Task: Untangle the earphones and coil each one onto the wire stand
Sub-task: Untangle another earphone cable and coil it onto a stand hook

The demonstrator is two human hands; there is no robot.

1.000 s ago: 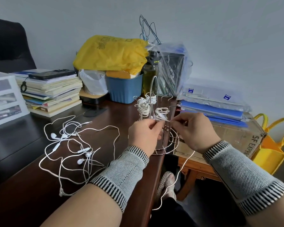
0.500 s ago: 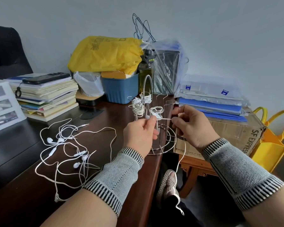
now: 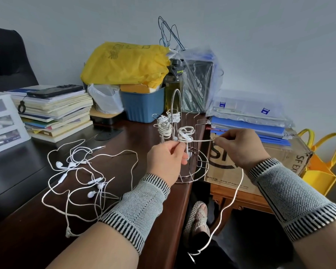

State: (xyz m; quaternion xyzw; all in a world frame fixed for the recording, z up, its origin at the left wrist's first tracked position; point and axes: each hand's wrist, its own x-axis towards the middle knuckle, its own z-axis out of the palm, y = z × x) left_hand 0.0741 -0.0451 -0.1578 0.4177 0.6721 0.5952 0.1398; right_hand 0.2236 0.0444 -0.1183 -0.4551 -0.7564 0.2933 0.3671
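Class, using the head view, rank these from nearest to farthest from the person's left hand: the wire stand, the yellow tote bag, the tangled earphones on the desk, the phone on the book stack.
From the left hand:
1. Wire stand, right beside it, just ahead.
2. Tangled earphones, to its left on the desk.
3. Phone, far left, atop the books.
4. Yellow tote bag, far right, off the desk.

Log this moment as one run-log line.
phase: coiling | left hand: pinches cable at wire stand | right hand: pulls cable taut | tangled earphones: on desk

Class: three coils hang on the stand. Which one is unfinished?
The front coil: its cord runs taut to the right hand.
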